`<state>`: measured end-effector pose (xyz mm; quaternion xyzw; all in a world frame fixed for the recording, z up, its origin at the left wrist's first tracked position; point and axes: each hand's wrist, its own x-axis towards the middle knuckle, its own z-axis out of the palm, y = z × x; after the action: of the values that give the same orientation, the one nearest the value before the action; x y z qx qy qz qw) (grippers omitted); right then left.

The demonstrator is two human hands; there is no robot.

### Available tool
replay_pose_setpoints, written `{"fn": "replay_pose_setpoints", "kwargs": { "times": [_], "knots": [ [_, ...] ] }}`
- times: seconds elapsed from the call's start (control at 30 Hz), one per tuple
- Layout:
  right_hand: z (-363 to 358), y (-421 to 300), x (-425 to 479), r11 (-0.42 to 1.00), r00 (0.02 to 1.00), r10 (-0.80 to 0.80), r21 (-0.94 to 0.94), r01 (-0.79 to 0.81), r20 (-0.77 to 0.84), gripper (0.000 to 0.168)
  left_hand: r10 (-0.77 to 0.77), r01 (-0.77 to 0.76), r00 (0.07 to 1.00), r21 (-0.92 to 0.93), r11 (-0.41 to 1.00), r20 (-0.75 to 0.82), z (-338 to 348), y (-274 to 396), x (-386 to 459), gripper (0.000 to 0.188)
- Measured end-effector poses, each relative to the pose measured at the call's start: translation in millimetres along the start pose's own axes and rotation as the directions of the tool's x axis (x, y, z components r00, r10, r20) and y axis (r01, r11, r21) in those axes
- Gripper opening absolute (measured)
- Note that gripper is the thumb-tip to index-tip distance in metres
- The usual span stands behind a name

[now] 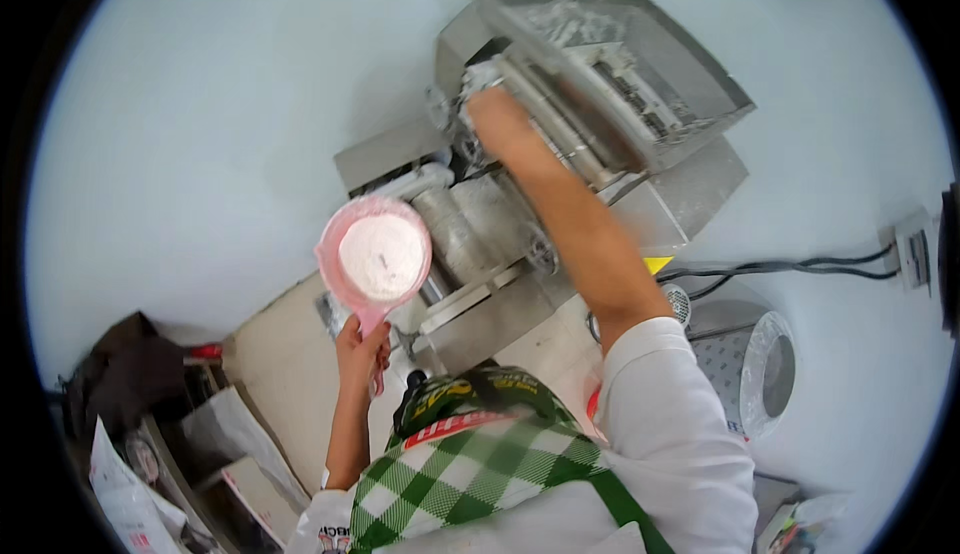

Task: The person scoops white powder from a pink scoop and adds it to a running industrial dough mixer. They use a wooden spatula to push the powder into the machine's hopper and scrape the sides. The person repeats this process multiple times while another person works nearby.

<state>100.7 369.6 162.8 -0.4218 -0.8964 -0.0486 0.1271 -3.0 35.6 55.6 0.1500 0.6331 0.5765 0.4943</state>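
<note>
My left hand [358,355] grips the handle of a pink plastic ladle [335,272], held level over the near left part of a metal roller machine. White powder [382,254] that looks like flour lies inside its bowl. My right hand [496,120] reaches to the machine's upper part, close to the left end of the long upper rollers [562,122]. Motion blurs that hand, and its fingertips are hidden, so I cannot tell whether it holds anything. Below my right forearm lie wide rollers [461,227] dusted with white powder.
A powder-dusted metal hopper [697,51] tops the machine, against a pale wall. Black cables [787,265] run from a wall box [913,257] at right. A plastic-lined bin [769,374] stands below them. Cluttered shelving [169,471] is at lower left.
</note>
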Motion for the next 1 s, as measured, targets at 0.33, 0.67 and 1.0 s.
{"fn": "replay_pose_setpoints", "kwargs": {
  "times": [0.33, 0.67, 1.0],
  "knots": [
    [-12.5, -3.5, -3.5, 0.997, 0.995, 0.019, 0.073, -0.012, -0.096, 0.012, -0.01, 0.006, 0.994, 0.031, 0.999, 0.112, 12.1, 7.0, 9.1, 0.008],
    [-0.9, -7.4, -13.2, 0.993, 0.997, 0.054, 0.11, -0.047, -0.06, 0.011, -0.026, 0.01, 0.989, 0.109, 0.994, 0.146, 23.1, 11.4, 13.8, 0.005],
    [32.2, -27.3, -35.5, 0.916, 0.945, 0.137, 0.401, -0.007, -0.296, 0.013, -0.014, -0.011, 0.982, 0.132, 0.991, 0.19, 40.9, 16.2, 14.4, 0.004]
  ]
}}
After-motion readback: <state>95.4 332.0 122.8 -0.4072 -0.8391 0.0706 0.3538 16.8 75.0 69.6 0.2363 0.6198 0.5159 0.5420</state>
